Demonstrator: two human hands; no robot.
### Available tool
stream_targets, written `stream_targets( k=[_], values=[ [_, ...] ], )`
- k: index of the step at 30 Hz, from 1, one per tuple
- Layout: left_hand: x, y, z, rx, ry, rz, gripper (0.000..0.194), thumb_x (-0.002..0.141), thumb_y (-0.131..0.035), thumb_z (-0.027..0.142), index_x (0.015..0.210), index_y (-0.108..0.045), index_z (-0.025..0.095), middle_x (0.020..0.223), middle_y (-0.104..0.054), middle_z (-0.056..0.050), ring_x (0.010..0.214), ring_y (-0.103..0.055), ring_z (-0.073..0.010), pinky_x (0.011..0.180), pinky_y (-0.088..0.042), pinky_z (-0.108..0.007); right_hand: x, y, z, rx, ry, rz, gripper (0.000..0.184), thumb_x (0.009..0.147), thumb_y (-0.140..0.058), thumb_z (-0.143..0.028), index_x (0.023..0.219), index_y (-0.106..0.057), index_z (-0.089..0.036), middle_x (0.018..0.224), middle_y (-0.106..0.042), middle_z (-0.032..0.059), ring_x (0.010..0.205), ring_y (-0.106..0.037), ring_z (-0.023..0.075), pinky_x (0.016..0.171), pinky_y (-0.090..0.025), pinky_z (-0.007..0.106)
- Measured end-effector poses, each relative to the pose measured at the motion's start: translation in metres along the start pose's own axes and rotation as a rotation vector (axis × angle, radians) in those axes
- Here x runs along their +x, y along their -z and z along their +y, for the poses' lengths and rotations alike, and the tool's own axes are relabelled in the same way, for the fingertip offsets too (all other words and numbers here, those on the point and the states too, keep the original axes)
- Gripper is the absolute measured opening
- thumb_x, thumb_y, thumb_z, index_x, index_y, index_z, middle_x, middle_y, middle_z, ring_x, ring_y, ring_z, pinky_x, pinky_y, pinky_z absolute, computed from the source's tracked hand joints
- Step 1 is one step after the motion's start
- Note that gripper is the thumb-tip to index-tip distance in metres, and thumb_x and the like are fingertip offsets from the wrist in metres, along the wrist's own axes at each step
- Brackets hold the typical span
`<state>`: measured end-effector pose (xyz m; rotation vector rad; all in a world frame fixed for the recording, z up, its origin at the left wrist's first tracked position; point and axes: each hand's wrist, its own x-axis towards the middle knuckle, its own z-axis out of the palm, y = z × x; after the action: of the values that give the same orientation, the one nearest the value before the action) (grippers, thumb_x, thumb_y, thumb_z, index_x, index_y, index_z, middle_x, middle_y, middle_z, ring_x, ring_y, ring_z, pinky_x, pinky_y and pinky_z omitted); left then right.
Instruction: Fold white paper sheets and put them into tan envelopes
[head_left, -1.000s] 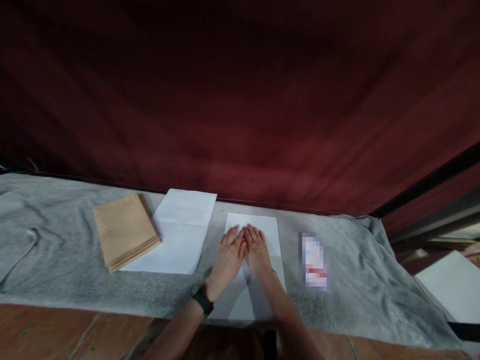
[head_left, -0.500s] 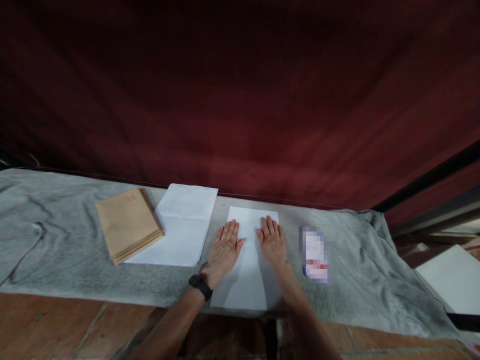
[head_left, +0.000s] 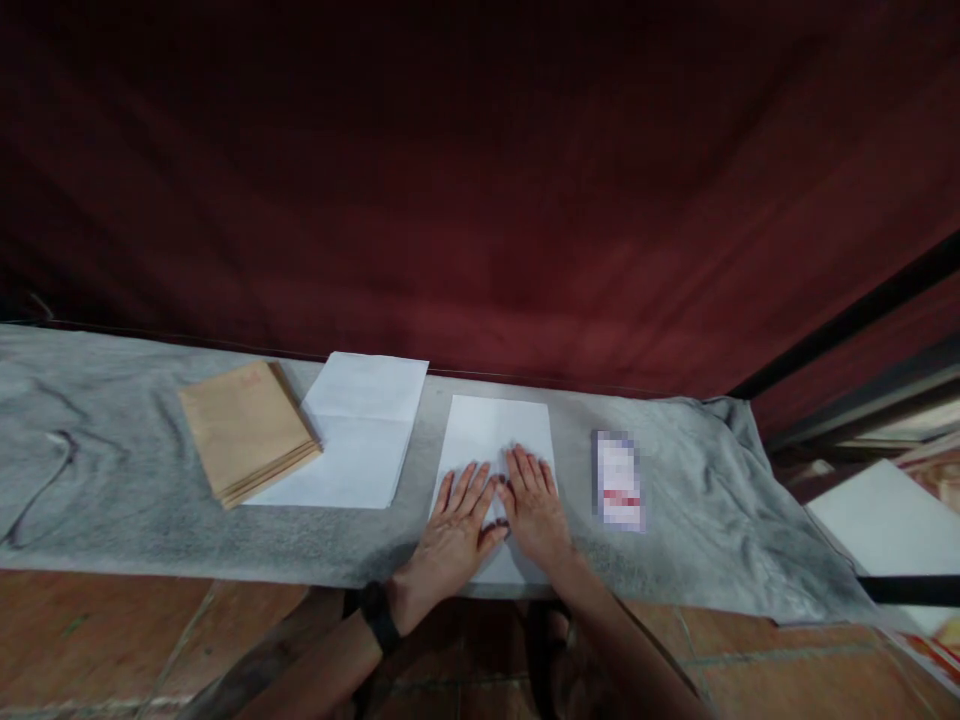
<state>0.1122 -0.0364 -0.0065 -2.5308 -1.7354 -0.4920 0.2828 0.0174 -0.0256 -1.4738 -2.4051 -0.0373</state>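
Toward six o'clock on the surface (head_left: 690, 550), the left hand (head_left: 454, 535) and right hand (head_left: 538, 510) lie (palms down) on the sheet (head_left: 491, 430), fingers slightly spread. At its nine o'clock, envelopes (head_left: 247, 425) overlap a stack (head_left: 367, 455); at three, a blurred item (head_left: 619, 480).

red curtain (head_left: 480, 200), blk bar (head_left: 847, 325), tiled flr (head_left: 97, 635)

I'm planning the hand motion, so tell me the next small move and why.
Probably ease the left hand and right hand apart, keeping them flat: both lie palm down on the paper, fingers spread, nearly meeting near its midline.
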Motion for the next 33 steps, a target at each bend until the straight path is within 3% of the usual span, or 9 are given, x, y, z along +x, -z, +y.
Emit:
stream_targets(
  k=[3,7,10,14,19,24,28,30,33],
  values=[
    [-0.010,-0.005,0.001,0.011,-0.025,-0.035,0.064,0.097,-0.045,0.053,0.151,-0.036,0.019,0.159,-0.034,-0.011,0.148,-0.027,-0.0282,0.120,-0.024,-0.054,-0.010,0.000,-0.004,-0.019,0.029,-0.004,0.055,0.104,-0.033,-0.040,0.154,-0.030,-0.018,0.159,-0.031,0.0106,0.146,-0.031,0.0268,0.119,-0.025,0.049],
    [-0.014,-0.003,-0.012,0.020,0.000,-0.050,0.064,0.099,-0.040,0.054,0.152,-0.034,0.020,0.158,-0.036,-0.011,0.147,-0.031,-0.0261,0.120,-0.023,-0.051,-0.016,0.004,0.009,-0.069,-0.019,0.033,0.055,0.104,-0.035,-0.039,0.154,-0.031,-0.016,0.158,-0.034,0.0133,0.144,-0.034,0.0278,0.117,-0.028,0.049],
    [-0.019,0.007,-0.020,0.007,0.010,-0.085,0.067,0.098,-0.039,0.057,0.152,-0.033,0.018,0.158,-0.035,-0.013,0.147,-0.029,-0.0264,0.120,-0.022,-0.051,-0.021,0.009,0.019,-0.086,-0.041,0.044,0.054,0.104,-0.035,-0.037,0.153,-0.033,-0.013,0.156,-0.037,0.0139,0.142,-0.037,0.0272,0.115,-0.030,0.047],
    [-0.033,0.028,-0.020,-0.084,-0.084,-0.204,0.081,0.090,-0.055,0.059,0.156,-0.023,0.024,0.162,-0.026,-0.012,0.150,-0.020,-0.0288,0.120,-0.017,-0.055,-0.033,0.016,0.028,-0.076,-0.040,0.003,0.054,0.103,-0.035,-0.035,0.151,-0.036,-0.009,0.154,-0.039,0.0155,0.141,-0.039,0.0270,0.115,-0.033,0.046],
    [-0.045,0.044,-0.017,-0.189,-0.191,-0.305,0.077,0.087,-0.065,0.037,0.153,-0.027,0.034,0.162,-0.027,-0.005,0.150,-0.022,-0.0256,0.121,-0.013,-0.057,-0.048,0.027,0.041,0.008,0.022,-0.103,0.052,0.101,-0.038,-0.030,0.151,-0.037,-0.014,0.156,-0.038,0.0124,0.143,-0.038,0.0237,0.116,-0.035,0.044],
    [-0.046,0.048,-0.030,-0.256,-0.191,-0.274,0.060,0.087,-0.061,0.022,0.144,-0.045,0.032,0.153,-0.045,-0.004,0.144,-0.037,-0.0201,0.122,-0.023,-0.046,-0.054,0.039,0.050,0.064,0.060,-0.188,0.057,0.094,-0.038,-0.013,0.151,-0.037,-0.016,0.157,-0.036,0.0101,0.145,-0.034,0.0208,0.117,-0.036,0.044],
    [-0.041,0.058,-0.039,-0.346,-0.122,-0.219,0.043,0.086,-0.054,0.011,0.122,-0.067,0.029,0.132,-0.066,-0.001,0.125,-0.058,-0.0181,0.118,-0.034,-0.041,-0.056,0.055,0.059,0.167,0.097,-0.317,0.071,0.079,-0.036,0.004,0.148,-0.042,-0.013,0.157,-0.037,0.0099,0.146,-0.031,0.0164,0.119,-0.033,0.038],
    [-0.038,0.065,-0.043,-0.427,-0.083,-0.153,0.035,0.088,-0.051,0.012,0.110,-0.073,0.028,0.120,-0.072,-0.001,0.115,-0.065,-0.0179,0.114,-0.040,-0.040,-0.056,0.063,0.064,0.251,0.087,-0.373,0.077,0.075,-0.035,0.007,0.147,-0.044,-0.017,0.156,-0.039,0.0061,0.145,-0.033,0.0137,0.119,-0.032,0.035],
    [-0.033,0.073,-0.048,-0.592,0.040,-0.004,0.026,0.093,-0.050,0.026,0.103,-0.074,0.025,0.107,-0.076,-0.002,0.103,-0.069,-0.0185,0.099,-0.052,-0.035,-0.055,0.073,0.067,0.390,0.050,-0.380,0.073,0.080,-0.041,0.001,0.147,-0.043,-0.026,0.155,-0.042,0.0011,0.143,-0.037,0.0140,0.118,-0.035,0.036]
  ],
)
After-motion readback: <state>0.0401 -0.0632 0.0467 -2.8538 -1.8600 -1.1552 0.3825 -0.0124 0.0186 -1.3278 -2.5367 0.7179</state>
